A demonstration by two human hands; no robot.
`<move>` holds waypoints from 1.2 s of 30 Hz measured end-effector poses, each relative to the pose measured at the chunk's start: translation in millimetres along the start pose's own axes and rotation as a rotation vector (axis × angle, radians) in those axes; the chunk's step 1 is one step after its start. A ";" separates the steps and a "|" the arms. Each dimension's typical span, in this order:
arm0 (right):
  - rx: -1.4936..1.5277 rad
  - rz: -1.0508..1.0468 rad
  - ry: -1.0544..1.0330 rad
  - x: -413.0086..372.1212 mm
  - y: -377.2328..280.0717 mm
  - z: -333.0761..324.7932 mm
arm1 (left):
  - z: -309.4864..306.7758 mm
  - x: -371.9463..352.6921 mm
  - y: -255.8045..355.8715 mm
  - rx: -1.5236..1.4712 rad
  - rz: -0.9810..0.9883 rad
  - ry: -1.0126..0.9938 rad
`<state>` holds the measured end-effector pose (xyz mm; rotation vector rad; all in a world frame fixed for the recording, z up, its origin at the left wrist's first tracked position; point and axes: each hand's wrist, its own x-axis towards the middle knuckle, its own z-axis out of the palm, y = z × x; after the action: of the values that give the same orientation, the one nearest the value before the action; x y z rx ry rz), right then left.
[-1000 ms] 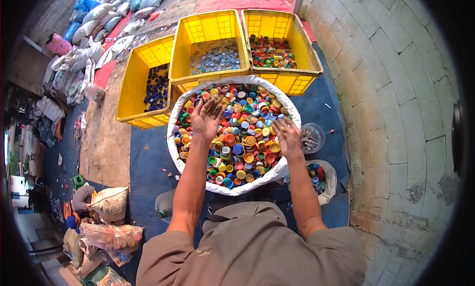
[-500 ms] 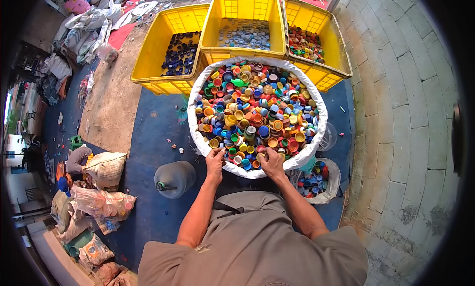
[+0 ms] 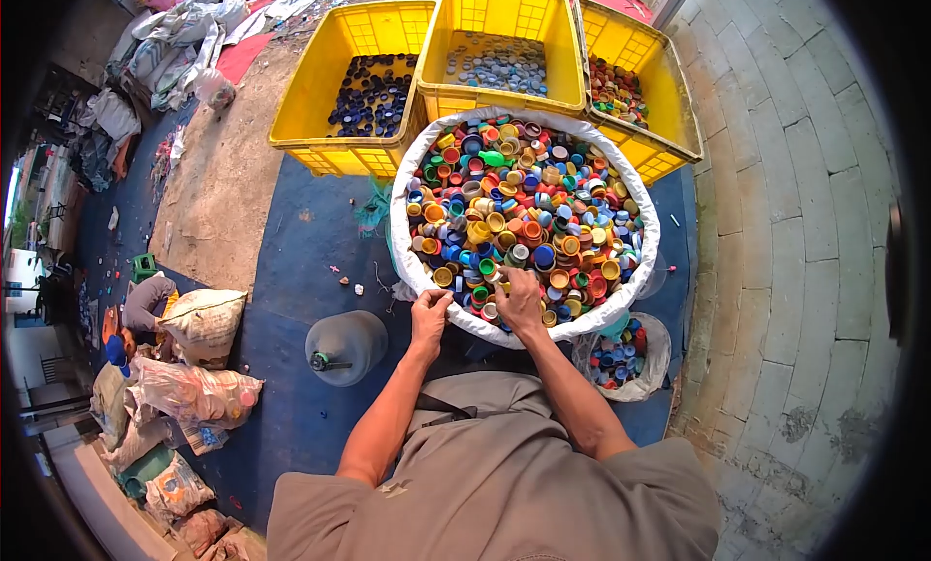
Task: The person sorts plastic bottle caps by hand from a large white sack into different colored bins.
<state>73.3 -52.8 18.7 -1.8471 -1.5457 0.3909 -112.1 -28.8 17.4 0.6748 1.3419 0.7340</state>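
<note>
A round container with a white cloth rim is heaped with bottle caps of many colours. At its near left rim is my left hand, its fingers closed together; what they hold, if anything, is too small to tell. My right hand reaches over the near part of the heap, fingers bent down among the caps, beside a green one and a white one. Its fingertips are partly hidden, so its grip cannot be made out.
Behind the container stand three yellow crates holding dark blue caps, pale caps and mixed caps. A large clear bottle is at left, a small bag of caps at right. Another person is among sacks, far left.
My right hand has moved up and further in over the caps. My left hand has shifted slightly right along the rim. The crates and container appear further right in the view.
</note>
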 end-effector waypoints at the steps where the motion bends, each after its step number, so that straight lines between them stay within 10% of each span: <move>1: -0.049 0.006 0.028 0.4 0.0 -1.1 | -1.7 2.2 0.7 0.007 0.009 -0.003; 28: -0.299 0.009 0.028 28.5 28.6 -5.2 | 28.6 6.1 -5.6 0.173 0.114 -0.064; 36: 0.501 0.614 0.242 17.0 37.7 -38.3 | 55.6 9.0 -3.8 0.541 0.438 -0.032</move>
<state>129.4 -50.6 24.4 -1.8340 -0.6145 0.7253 -55.8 -24.8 15.2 1.4382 1.3875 0.6977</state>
